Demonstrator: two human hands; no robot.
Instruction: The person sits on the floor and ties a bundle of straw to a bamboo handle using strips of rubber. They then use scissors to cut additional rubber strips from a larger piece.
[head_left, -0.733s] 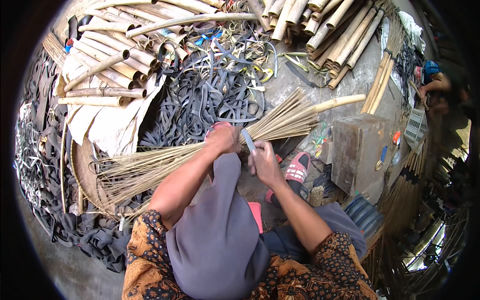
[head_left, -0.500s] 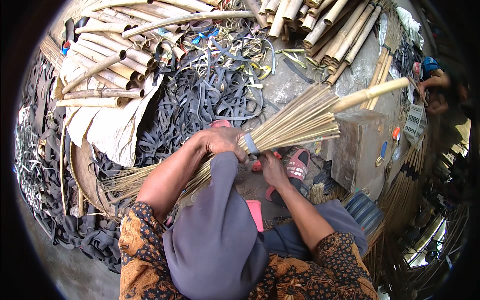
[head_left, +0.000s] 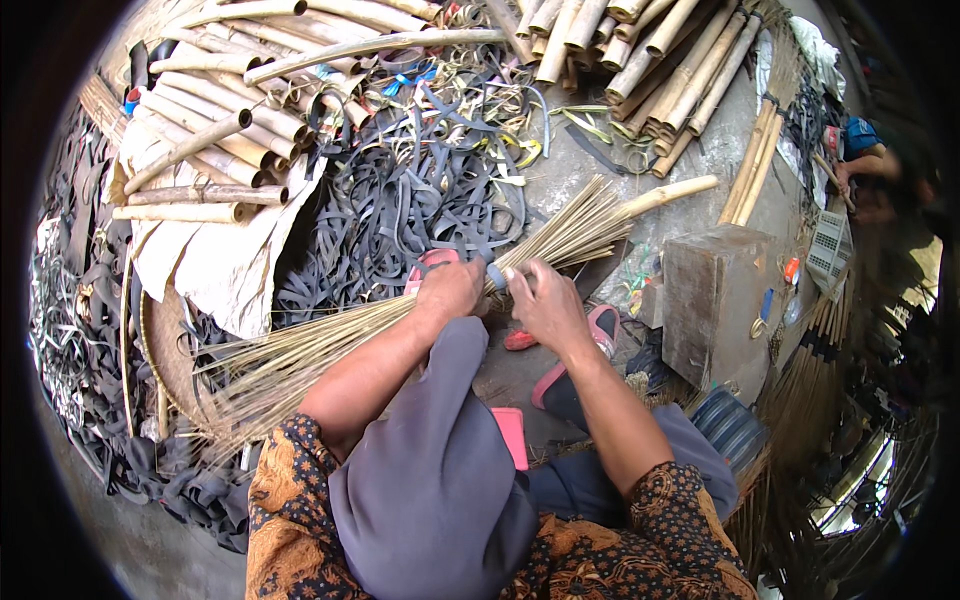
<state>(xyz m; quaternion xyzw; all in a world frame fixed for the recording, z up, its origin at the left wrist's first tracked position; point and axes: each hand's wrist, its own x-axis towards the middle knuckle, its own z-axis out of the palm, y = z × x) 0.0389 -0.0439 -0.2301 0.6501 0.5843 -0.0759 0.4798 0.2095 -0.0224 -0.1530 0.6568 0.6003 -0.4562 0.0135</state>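
Head view: both hands, left hand (head_left: 450,290) and right hand (head_left: 545,305), stay clenched on the broom bundle (head_left: 330,340), now tilted lower.

Head view — steeply downward, close.

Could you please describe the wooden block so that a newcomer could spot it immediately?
Start at the broom of thin sticks held by both hands in the middle. Just to its right, on the ground, stands the wooden block, a squat grey-brown box. Unlike the round bamboo poles beyond it, it is flat-sided and square-cornered.
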